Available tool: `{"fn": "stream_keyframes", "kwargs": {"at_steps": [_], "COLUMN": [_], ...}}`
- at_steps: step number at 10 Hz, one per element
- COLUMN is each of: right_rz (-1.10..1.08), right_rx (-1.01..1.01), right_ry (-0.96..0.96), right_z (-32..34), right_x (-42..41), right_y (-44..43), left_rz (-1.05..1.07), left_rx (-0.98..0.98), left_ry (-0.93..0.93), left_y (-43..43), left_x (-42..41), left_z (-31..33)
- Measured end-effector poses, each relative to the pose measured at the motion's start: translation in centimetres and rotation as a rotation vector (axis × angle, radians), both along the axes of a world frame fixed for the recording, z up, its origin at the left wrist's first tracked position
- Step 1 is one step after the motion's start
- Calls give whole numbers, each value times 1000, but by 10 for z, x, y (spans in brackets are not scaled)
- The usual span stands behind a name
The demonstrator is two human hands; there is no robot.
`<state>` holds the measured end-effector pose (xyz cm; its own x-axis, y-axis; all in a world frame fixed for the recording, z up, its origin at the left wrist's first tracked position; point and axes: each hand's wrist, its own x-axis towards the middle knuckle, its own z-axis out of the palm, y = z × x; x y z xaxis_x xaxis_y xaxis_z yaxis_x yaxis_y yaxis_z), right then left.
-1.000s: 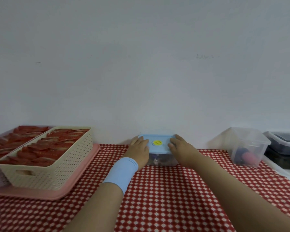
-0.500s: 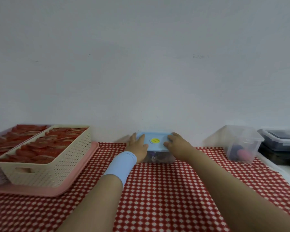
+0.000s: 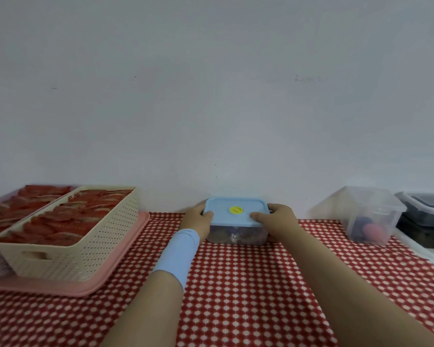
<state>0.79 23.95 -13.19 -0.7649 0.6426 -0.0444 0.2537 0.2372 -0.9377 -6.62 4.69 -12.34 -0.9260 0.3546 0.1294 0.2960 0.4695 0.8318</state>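
Left hand [image 3: 198, 220], right hand [image 3: 280, 219] gripping box [image 3: 236, 234], contents blurred

Soft, even, slightly dim light gives the wall [image 3: 211, 83] a bluish-grey cast, and a faint shadow lies left of the clear tub [image 3: 371, 221]. The lower corners bend outward, and the contents of the blue-lidded box [image 3: 226, 217] look blurred.

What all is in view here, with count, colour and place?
container: one, clear with blue lid, middle, by the wall
basket: one, cream, on the tray, left
tray: one, pink, left
red packets: many, red, in the basket and beside it
clear box: one, transparent, right
dark boxes: seemingly two, stacked, far right
cloth: one, red-white checked, under everything
wristband: one, blue, left wrist
left hand: grips the container's left end
right hand: grips its right end
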Motion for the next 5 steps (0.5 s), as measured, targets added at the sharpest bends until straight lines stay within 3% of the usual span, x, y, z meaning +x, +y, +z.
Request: {"fn": "stream_keyframes", "kwargs": {"at_steps": [2, 5], "right_rz": [32, 42], "right_rx": [-109, -114], "right_ry": [49, 28], "right_z": [-2, 15], "right_x": [0, 7], "right_y": [0, -3], "left_rz": [4, 75], "left_rx": [119, 161], "left_ry": [-97, -146], "left_y": [2, -1], "left_x": [2, 8], "left_z": [-2, 7]}}
